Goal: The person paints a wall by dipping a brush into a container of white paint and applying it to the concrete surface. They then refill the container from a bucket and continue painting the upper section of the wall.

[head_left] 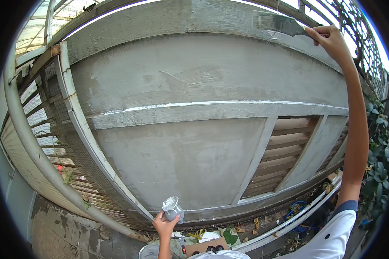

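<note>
Low at the bottom centre, closest to the viewer, a small paint-smeared cup (173, 209) is gripped from below by the left hand (164, 225), in front of the foot of a grey wall (181, 159). Far to the right and high up, a wide paintbrush (278, 23) is clasped by its handle in the raised right hand (330, 41), with its bristles laid against the wall's top band.

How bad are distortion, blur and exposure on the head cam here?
Head view: heavy fisheye, wall bands and pipe bow, black vignette around; brush bristles in the right hand look smeared; top-edge highlights blown out; left hand and cup sharp; light flat.
</note>
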`<move>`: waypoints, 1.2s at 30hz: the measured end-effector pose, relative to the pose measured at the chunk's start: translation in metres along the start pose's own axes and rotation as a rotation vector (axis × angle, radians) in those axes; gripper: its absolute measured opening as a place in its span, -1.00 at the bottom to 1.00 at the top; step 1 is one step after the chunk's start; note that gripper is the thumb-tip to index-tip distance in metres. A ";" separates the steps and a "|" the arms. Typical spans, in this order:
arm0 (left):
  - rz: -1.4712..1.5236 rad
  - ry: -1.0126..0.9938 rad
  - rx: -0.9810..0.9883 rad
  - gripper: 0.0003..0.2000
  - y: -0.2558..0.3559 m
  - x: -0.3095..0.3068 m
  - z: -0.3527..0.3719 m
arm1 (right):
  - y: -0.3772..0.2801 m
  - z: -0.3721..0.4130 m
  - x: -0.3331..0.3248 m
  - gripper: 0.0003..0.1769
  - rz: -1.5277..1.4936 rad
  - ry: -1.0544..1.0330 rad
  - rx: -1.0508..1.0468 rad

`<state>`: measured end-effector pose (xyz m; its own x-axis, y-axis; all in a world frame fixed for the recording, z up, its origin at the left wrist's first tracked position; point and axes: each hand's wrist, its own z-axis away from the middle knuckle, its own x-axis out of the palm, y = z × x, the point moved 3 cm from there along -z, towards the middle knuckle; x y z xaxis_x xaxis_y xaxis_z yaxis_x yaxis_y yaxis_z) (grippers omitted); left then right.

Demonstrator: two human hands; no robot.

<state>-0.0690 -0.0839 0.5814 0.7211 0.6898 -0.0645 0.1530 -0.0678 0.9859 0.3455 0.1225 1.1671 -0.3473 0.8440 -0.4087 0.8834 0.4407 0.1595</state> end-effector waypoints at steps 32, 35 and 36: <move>0.025 -0.078 0.000 -0.36 -0.019 0.020 -0.002 | 0.005 0.044 -0.050 -0.74 0.686 -0.024 0.529; 0.031 -0.108 -0.049 -0.38 -0.009 0.023 0.000 | -0.004 0.035 -0.017 -0.70 0.886 -0.028 0.407; 0.029 -0.129 -0.046 -0.38 -0.008 0.024 0.001 | -0.028 0.033 -0.008 -0.74 0.832 -0.067 0.408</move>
<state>-0.0518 -0.0674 0.5717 0.8062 0.5893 -0.0522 0.1016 -0.0509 0.9935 0.3341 0.0936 1.1362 0.4552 0.8154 -0.3575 0.8869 -0.4506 0.1017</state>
